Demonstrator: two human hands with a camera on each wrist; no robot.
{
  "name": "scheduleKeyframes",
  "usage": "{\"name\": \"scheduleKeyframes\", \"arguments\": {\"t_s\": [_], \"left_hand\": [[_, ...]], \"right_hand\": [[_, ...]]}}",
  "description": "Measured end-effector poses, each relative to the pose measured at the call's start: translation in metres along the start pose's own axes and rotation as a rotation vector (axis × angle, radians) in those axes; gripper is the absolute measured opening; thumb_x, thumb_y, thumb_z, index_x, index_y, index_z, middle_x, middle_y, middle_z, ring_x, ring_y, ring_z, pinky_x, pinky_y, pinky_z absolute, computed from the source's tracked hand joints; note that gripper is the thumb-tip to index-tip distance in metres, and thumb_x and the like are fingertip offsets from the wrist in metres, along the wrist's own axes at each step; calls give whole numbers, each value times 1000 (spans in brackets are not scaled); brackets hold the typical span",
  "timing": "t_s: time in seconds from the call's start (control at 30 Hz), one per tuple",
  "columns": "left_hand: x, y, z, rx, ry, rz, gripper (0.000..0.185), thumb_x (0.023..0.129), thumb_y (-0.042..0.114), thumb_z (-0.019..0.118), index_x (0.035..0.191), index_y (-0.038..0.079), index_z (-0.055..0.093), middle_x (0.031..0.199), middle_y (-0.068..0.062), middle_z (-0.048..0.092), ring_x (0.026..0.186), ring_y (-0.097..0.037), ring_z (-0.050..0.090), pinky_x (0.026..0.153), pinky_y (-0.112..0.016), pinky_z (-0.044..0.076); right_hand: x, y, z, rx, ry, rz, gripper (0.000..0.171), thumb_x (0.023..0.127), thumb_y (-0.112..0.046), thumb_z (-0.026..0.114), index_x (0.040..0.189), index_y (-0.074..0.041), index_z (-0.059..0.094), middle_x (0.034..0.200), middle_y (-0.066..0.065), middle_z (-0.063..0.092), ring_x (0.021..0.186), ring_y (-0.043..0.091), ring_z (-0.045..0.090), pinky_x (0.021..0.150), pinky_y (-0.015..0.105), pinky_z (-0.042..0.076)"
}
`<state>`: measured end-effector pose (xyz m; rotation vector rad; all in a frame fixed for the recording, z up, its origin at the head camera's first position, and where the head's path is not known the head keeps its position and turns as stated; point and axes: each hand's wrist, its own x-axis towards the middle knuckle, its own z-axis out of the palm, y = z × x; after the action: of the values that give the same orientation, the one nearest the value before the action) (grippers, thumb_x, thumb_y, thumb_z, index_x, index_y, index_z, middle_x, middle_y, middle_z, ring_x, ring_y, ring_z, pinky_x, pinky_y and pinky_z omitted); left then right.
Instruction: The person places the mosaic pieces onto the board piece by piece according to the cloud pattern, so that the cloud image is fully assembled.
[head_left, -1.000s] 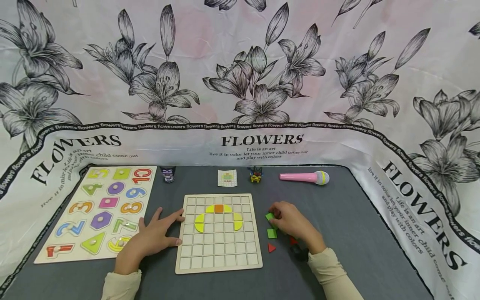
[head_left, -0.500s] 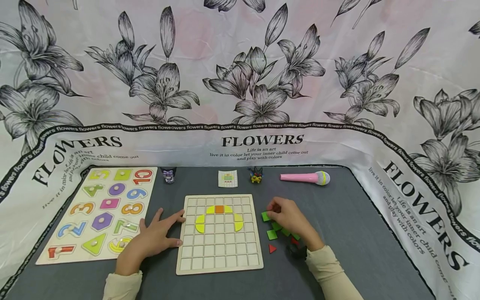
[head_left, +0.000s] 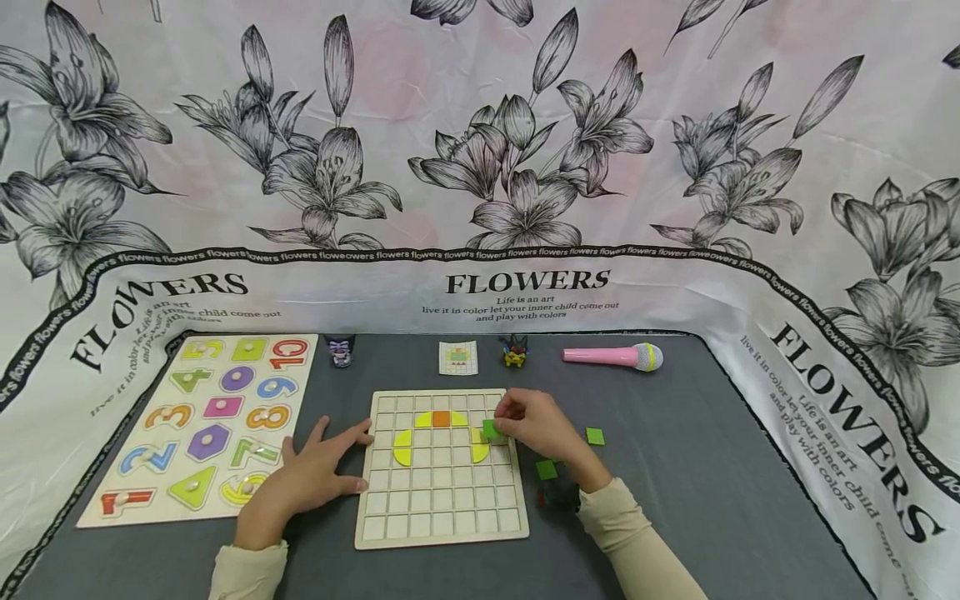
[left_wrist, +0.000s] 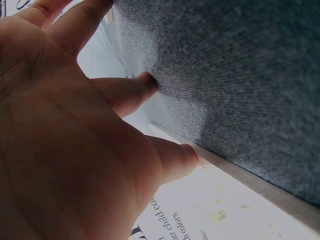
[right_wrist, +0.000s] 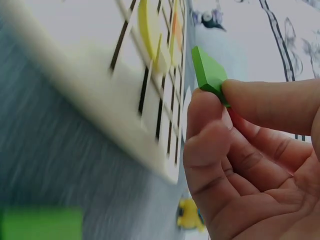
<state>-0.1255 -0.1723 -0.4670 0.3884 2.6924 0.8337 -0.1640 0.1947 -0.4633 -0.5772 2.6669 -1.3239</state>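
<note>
My right hand (head_left: 542, 429) pinches a green square tile (right_wrist: 209, 72) between thumb and fingers, over the right side of the wooden grid board (head_left: 442, 533). In the head view the green tile overlaps the upper end of the right-hand yellow pieces. On the board sit an orange square (head_left: 441, 419) with a yellow quarter-round piece on each side, and yellow pieces (head_left: 402, 448) lower at left. My left hand (head_left: 303, 475) has its fingers spread, with fingertip and thumb at the board's left edge. The left wrist view shows the thumb against that edge (left_wrist: 240, 175).
Loose green tiles (head_left: 595, 436) lie right of the board, some partly hidden under the right forearm. A number puzzle board (head_left: 161, 492) lies at left. Along the back stand a small dark figure (head_left: 341, 351), a pattern card (head_left: 457, 358), a yellow figure (head_left: 515, 351) and a pink microphone (head_left: 611, 357).
My right hand has picked a green tile from the loose ones and carried it left over the board's right side. One green tile now lies farther right. The left hand stays put.
</note>
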Motion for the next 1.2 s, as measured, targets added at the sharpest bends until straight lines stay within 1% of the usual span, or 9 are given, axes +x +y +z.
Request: {"name": "scheduleKeyframes", "arguments": {"t_s": [0.1, 0.23, 0.3, 0.37, 0.47, 0.63, 0.7, 1.0, 1.2], "left_hand": [[3, -8, 4, -14, 12, 13, 87, 86, 29, 91, 161, 14, 50, 153, -12, 60, 156, -61, 10, 107, -90, -6], [8, -23, 13, -11, 33, 38, 87, 87, 35, 91, 162, 18, 49, 153, -8, 61, 157, -58, 10, 107, -89, -7], [10, -27, 15, -4, 38, 45, 88, 87, 36, 91, 163, 20, 48, 153, -6, 61, 157, -58, 10, 107, -89, -7], [10, -26, 15, -6, 35, 44, 89, 87, 36, 91, 163, 20, 48, 153, -6, 61, 157, -58, 9, 107, -89, -7], [8, -18, 11, -14, 24, 28, 88, 86, 33, 92, 162, 18, 49, 154, -9, 59, 156, -59, 9, 107, -89, -8], [5, -8, 4, -33, 3, 11, 85, 86, 30, 91, 160, 15, 51, 155, -13, 58, 156, -60, 8, 108, -89, -8], [5, -9, 6, -27, 10, 17, 86, 87, 32, 91, 161, 16, 50, 154, -12, 59, 157, -59, 8, 108, -89, -9], [16, -32, 19, -4, 47, 30, 90, 84, 35, 93, 162, 19, 50, 154, -9, 60, 157, -58, 9, 107, -89, -9], [17, -35, 19, -4, 48, 25, 91, 83, 36, 93, 162, 19, 50, 153, -9, 61, 157, -58, 9, 107, -89, -9]], "right_hand": [[8, -7, 9, 8, -25, -24, 4, 99, -7, 75, 96, -8, 72, 86, -2, 70, 76, 13, 65, 66, 31, 53], [20, -16, 23, -10, -60, -52, 4, 98, -7, 75, 96, -8, 72, 88, -4, 70, 78, 10, 65, 68, 30, 54], [25, -21, 29, -18, -77, -73, 4, 98, -5, 75, 95, -7, 72, 88, -4, 70, 77, 9, 65, 68, 29, 54], [30, -25, 35, -18, -94, -85, 4, 97, -4, 75, 96, -6, 72, 88, -4, 70, 77, 8, 64, 68, 29, 54], [37, -32, 44, -27, -115, -104, 4, 96, -3, 76, 96, -5, 72, 88, -4, 70, 76, 8, 63, 69, 29, 54], [44, -42, 56, -68, -128, -122, 10, 95, -1, 76, 92, -9, 71, 87, -3, 70, 77, 8, 63, 70, 29, 53], [46, -45, 60, -88, -129, -128, 13, 95, 1, 76, 91, -10, 70, 86, -3, 70, 76, 8, 62, 70, 29, 52], [52, -51, 69, -196, -126, -153, 12, 94, 1, 77, 89, -7, 70, 82, -2, 67, 70, 9, 55, 67, 28, 49], [55, -52, 73, -243, -149, -166, 13, 96, 0, 76, 89, -8, 70, 79, -3, 63, 69, 9, 52, 64, 28, 46]]}}
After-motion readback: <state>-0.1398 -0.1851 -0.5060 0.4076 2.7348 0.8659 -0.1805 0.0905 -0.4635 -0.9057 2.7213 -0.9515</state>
